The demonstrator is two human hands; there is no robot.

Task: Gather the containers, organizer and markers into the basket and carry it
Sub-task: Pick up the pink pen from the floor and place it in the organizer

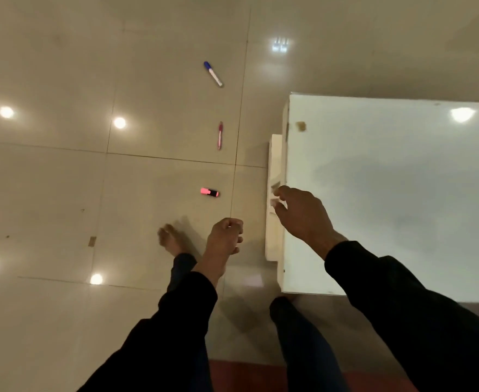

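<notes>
Three markers lie on the tiled floor in a loose line. Farthest is a white marker with a blue cap. A slim pink pen-like marker lies below it, and a short pink-and-black highlighter is nearest. My left hand hovers over the floor just below the highlighter, fingers curled with nothing in them. My right hand reaches over the left edge of a white table, fingers apart and bent, holding nothing. No basket, containers or organizer are in view.
A white ledge sticks out along the table's left side, under my right hand. My bare foot stands on the glossy beige floor left of my left hand. A dark red strip runs along the bottom.
</notes>
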